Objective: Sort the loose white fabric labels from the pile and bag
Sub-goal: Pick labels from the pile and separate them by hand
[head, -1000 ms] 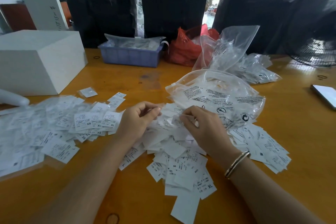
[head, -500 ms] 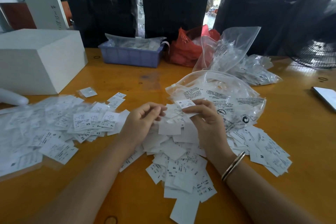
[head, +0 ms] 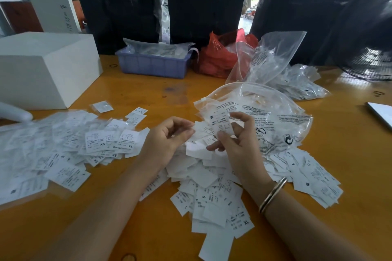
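from my remote seat i am watching the right hand (head: 237, 144) lifting a single label (head: 220, 122) marked "m" clear of the pile of labels (head: 212, 186); half a second ago that same label was only just coming up at the fingertips, and a second ago both hands were down in the heap. the thumb and fingers are pinching the label's lower edge and it is standing upright in front of the clear bag (head: 265, 112), which is lying on the wooden table (head: 148, 95) just behind the pile, its mouth facing the hands. the left hand (head: 167, 140) is staying put beside it, fingers curled with thumb meeting fingertips; i cannot tell whether it is gripping anything. the sorted labels (head: 63, 146), sizes xs, xl and l showing, are lying spread to the left, unchanged from the earlier frames. a bracelet (head: 272, 195) is sitting on the right wrist. behind, a white box (head: 46, 70), a blue tray (head: 152, 65), a red bag (head: 220, 57) and further clear bags (head: 286, 70) are keeping their places.
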